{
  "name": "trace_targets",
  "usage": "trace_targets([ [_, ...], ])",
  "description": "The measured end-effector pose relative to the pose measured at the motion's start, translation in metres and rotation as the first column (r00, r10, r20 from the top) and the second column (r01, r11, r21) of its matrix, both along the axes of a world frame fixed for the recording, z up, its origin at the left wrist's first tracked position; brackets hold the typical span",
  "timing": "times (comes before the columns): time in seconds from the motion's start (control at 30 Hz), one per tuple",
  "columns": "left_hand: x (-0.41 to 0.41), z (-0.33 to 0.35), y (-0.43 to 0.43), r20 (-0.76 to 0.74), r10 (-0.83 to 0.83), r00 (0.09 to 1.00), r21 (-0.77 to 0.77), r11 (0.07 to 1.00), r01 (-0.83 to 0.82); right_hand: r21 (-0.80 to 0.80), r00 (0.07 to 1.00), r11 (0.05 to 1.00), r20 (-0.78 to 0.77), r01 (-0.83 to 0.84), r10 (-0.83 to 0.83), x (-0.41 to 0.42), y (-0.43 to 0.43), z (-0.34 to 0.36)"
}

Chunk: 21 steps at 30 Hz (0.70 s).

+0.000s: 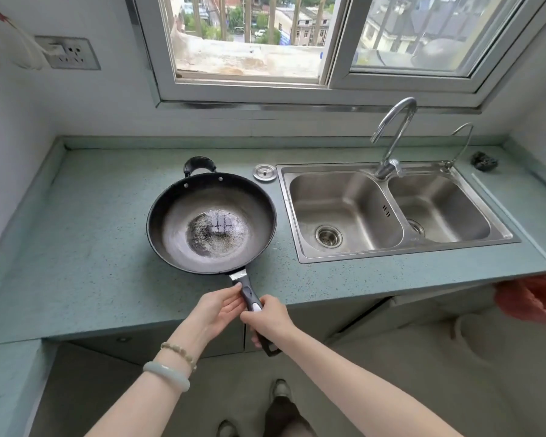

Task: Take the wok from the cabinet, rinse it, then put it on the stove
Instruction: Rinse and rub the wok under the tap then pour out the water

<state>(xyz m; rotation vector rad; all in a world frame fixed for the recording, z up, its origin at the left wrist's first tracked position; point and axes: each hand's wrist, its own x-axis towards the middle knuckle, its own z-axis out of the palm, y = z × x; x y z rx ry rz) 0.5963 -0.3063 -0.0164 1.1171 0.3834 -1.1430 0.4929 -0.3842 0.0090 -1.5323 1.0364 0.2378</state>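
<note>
A black wok (211,222) with a worn, shiny bottom sits on the green countertop (85,247), left of the sink. Its long dark handle (249,293) sticks out over the counter's front edge toward me. My right hand (269,320) grips the handle near its end. My left hand (218,310) touches the handle from the left, fingers around its upper part. A small loop handle is on the wok's far rim. No stove is in view.
A steel double sink (391,212) lies to the right, with a curved faucet (391,137) behind it and a drain lid (264,171) beside it. A dark scrubber (484,160) sits at far right. Cabinet doors are below the counter. A wall socket (67,53) is upper left.
</note>
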Motion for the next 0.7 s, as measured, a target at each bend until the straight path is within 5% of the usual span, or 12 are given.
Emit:
trace_targets([
  [0.17, -0.002, 0.002, -0.003, -0.001, 0.025, 1.0, 0.034, 0.999, -0.025, -0.205, 1.0, 0.979, 0.01, 0.008, -0.006, -0.002, 0.009, -0.002],
  [0.53, 0.01, 0.001, 0.019, 0.093, -0.001, 0.996, 0.116, 0.993, -0.01, -0.159, 0.988, 0.976, 0.015, -0.152, 0.156, 0.006, 0.021, -0.005],
  [0.7, 0.02, 0.005, 0.031, 0.068, -0.095, 0.993, 0.127, 0.988, 0.085, 0.011, 0.999, 1.0, 0.037, -0.03, 0.029, 0.004, 0.012, 0.0],
])
